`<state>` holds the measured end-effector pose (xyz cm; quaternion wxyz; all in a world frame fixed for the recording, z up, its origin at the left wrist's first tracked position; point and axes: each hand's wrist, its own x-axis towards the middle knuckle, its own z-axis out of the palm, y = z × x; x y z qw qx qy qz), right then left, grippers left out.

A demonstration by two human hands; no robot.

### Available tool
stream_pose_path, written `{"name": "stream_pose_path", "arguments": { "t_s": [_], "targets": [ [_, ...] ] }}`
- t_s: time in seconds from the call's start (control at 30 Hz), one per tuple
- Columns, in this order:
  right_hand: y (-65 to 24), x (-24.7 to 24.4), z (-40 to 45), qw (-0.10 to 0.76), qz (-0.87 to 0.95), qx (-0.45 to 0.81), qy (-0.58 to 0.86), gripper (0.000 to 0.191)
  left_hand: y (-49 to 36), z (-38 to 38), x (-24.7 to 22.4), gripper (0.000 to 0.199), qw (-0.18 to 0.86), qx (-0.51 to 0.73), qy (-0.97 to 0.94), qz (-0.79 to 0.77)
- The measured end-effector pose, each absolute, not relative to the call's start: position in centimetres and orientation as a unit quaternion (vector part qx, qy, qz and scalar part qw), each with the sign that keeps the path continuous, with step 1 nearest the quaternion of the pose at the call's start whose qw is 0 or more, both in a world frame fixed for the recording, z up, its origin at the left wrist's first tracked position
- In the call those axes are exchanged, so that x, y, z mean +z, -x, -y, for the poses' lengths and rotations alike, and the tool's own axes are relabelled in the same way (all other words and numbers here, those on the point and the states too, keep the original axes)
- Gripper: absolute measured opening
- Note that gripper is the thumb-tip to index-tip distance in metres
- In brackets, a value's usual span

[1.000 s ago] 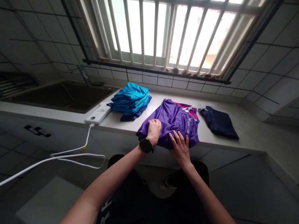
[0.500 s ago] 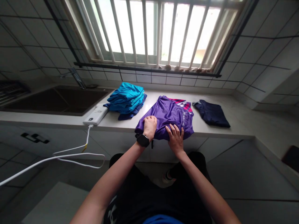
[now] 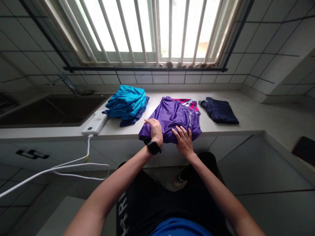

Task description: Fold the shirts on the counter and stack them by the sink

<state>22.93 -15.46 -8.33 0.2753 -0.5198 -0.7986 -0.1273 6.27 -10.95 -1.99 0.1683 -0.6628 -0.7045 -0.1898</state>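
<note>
The left hand [image 3: 154,131] now lies flatter on the purple jersey [image 3: 169,114], fingers extended rather than curled; the right hand [image 3: 183,141] seems spread wider, though this is hard to judge; more blue top [image 3: 179,227] shows at frame bottom.

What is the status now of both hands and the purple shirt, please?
Left hand, right hand both on purple jersey. Jersey at counter edge. Blue folded stack on its left, navy garment on its right.
</note>
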Motion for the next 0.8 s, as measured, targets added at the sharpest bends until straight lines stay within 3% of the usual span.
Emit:
{"name": "stream_pose_path", "arguments": {
  "t_s": [0.13,0.33,0.43,0.6,0.8],
  "targets": [
    [-22.9,-8.4,15.4,0.285,0.799,-0.122,0.516,0.081,-6.3,10.6,-2.8,0.051,0.175,-0.299,0.667,0.659],
    [-23.1,-8.3,15.5,0.299,0.801,-0.117,0.505,0.081,-3.7,12.0,-0.1,0.039,0.143,-0.105,0.75,0.638],
    [-23.2,-8.2,15.6,0.297,0.804,-0.114,0.503,0.081,-1.3,13.2,0.7,0.038,0.122,-0.109,0.804,0.571],
    [-23.1,-8.3,15.6,0.299,0.802,-0.117,0.504,0.082,3.9,14.1,-0.7,0.061,0.159,-0.079,0.905,0.387],
    [-23.1,-8.5,15.6,0.3,0.8,-0.114,0.506,0.082,7.8,12.8,-4.7,0.047,0.19,-0.069,0.911,0.36]
  ]
}}
